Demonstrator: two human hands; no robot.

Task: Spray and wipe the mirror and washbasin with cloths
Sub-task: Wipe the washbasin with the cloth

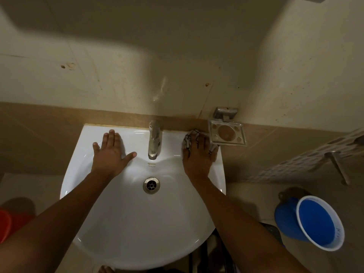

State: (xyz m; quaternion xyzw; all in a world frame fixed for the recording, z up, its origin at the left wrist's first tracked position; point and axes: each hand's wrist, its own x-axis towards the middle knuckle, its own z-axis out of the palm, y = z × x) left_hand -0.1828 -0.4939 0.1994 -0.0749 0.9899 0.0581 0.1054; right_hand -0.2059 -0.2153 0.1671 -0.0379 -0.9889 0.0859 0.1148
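Basin-wiping step: right hand [198,154] presses the cloth [189,140] flat-fingered on the washbasin [137,223] rim, left hand [110,152] braces with fingers spread, grasping nothing; next, sweep toward the tap [154,140].

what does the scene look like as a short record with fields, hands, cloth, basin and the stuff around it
left hand: left hand flat on the basin rim, fingers spread, holds nothing
right hand: right hand presses the cloth on the rim's back right corner
basin: white basin, tap at the back, drain in the middle
wall: metal soap dish right of the tap
floor: blue bucket at right
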